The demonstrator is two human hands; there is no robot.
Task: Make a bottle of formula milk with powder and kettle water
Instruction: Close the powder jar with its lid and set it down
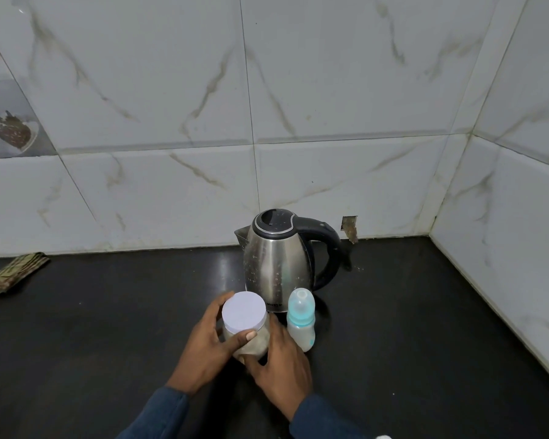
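Observation:
A clear powder jar [251, 342] with a white lid [244, 310] stands on the black counter [108, 327]. My left hand [208, 350] wraps around its left side, thumb across the front just under the lid. My right hand [281, 367] rests against the jar's lower right side. Just to the right stands a baby bottle [301, 320] with a teal ring and a clear cap, upright and closed. Behind both sits a steel kettle [278, 264], lid down, black handle pointing right, spout to the left.
White marble-pattern tiled walls meet in a corner at the back right. A folded patterned cloth [13, 274] lies at the counter's far left, by the wall. A small broken hole in the wall [350, 228] shows behind the kettle's handle.

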